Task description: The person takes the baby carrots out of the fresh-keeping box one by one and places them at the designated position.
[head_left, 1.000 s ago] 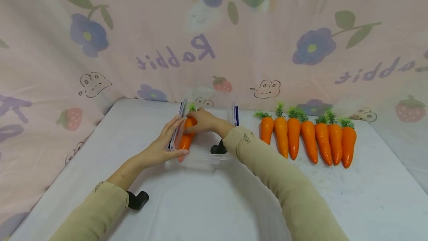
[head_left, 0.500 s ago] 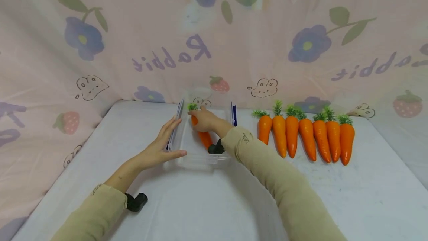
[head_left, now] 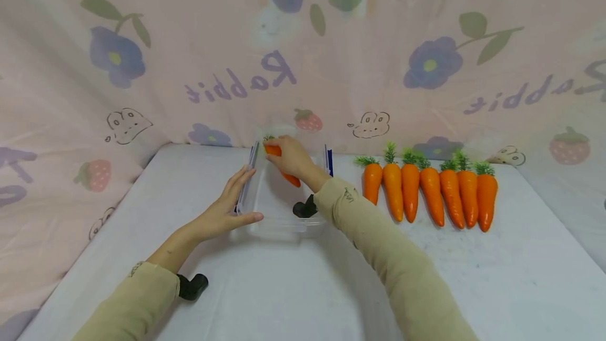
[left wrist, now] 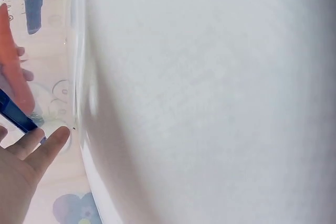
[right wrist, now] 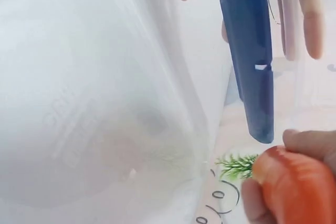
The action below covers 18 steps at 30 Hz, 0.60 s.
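Observation:
In the head view a clear plastic box (head_left: 284,222) with blue side clips stands in mid-table. Inside it, toward the back, my right hand (head_left: 294,159) grips an orange carrot (head_left: 292,179) near its leafy top; the tip slants down toward the right. Close up in the right wrist view, thumb and fingers are round the thick end of the carrot (right wrist: 296,187), green leaves beyond. My left hand (head_left: 224,210) lies along the box's left side, fingers straight and thumb at the front corner. A blue clip (left wrist: 16,114) shows beside its fingers in the left wrist view.
Several carrots (head_left: 430,193) lie in a row right of the box, leaves toward the back. A printed curtain (head_left: 331,67) hangs behind the white-covered table (head_left: 303,288). Black wrist cameras (head_left: 193,287) stick out at the sleeves.
The carrot has come off the box's left wall, swung its tip rightward, and moved toward the back with my right hand. My left hand stays at the box side.

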Each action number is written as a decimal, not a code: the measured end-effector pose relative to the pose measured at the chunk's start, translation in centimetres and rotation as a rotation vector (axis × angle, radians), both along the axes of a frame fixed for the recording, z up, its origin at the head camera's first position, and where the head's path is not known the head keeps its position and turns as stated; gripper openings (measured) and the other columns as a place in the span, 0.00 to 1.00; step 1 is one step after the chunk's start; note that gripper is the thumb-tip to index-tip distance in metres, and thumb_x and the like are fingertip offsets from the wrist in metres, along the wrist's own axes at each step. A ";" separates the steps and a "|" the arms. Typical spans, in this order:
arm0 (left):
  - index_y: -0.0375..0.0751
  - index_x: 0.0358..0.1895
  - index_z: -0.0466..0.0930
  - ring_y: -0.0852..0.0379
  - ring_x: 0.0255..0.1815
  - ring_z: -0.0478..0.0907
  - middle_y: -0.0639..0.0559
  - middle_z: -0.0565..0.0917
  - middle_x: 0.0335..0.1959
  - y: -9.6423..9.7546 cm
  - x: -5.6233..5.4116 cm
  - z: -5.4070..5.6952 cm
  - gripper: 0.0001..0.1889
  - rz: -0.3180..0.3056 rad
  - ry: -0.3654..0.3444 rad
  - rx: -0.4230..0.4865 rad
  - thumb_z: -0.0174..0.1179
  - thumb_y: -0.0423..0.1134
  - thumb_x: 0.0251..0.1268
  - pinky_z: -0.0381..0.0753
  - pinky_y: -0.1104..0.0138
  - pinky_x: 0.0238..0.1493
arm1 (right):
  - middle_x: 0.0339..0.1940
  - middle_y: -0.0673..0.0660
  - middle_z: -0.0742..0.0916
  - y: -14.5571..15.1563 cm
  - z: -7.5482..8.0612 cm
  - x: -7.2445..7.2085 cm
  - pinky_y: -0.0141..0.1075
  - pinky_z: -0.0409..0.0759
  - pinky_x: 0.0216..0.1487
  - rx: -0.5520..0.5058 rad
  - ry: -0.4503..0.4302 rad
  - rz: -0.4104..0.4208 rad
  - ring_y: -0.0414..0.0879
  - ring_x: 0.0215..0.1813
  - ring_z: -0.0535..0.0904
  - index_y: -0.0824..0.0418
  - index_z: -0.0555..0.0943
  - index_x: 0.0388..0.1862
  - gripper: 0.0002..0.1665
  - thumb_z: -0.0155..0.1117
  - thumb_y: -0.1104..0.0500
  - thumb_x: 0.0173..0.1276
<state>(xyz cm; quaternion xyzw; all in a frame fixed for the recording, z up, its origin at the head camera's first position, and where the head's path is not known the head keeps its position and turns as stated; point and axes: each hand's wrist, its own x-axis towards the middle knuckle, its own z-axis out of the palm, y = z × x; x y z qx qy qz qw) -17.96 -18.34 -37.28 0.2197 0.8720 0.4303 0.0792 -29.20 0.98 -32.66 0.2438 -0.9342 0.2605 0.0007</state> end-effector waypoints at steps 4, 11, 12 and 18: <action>0.70 0.76 0.34 0.33 0.77 0.36 0.53 0.28 0.78 0.0 -0.1 0.0 0.49 -0.003 -0.005 -0.002 0.63 0.53 0.62 0.51 0.27 0.61 | 0.67 0.62 0.75 0.6 0.5 -0.1 0.46 0.74 0.63 -0.023 0.056 0.011 0.56 0.61 0.75 0.51 0.77 0.64 0.24 0.62 0.54 0.68; 0.71 0.76 0.33 0.33 0.77 0.36 0.52 0.29 0.78 0.1 -0.1 0.1 0.49 -0.003 -0.003 -0.010 0.63 0.52 0.62 0.50 0.27 0.62 | 0.71 0.61 0.70 1.9 1.7 0.2 0.47 0.76 0.60 -0.075 0.080 0.034 0.56 0.62 0.73 0.47 0.75 0.66 0.26 0.60 0.54 0.69; 0.70 0.76 0.33 0.33 0.77 0.36 0.52 0.29 0.78 0.1 -0.1 0.1 0.49 -0.004 -0.001 -0.011 0.63 0.52 0.62 0.50 0.27 0.62 | 0.71 0.61 0.70 2.0 1.8 0.2 0.47 0.77 0.60 -0.088 0.084 0.037 0.56 0.62 0.73 0.47 0.75 0.66 0.26 0.60 0.54 0.69; 0.72 0.75 0.33 0.33 0.76 0.36 0.52 0.28 0.78 0.0 -0.2 -0.1 0.49 -0.003 -0.004 -0.025 0.62 0.53 0.63 0.50 0.26 0.61 | 0.71 0.62 0.70 3.0 2.7 0.7 0.45 0.78 0.57 -0.179 0.120 0.059 0.56 0.60 0.74 0.49 0.76 0.64 0.25 0.60 0.56 0.68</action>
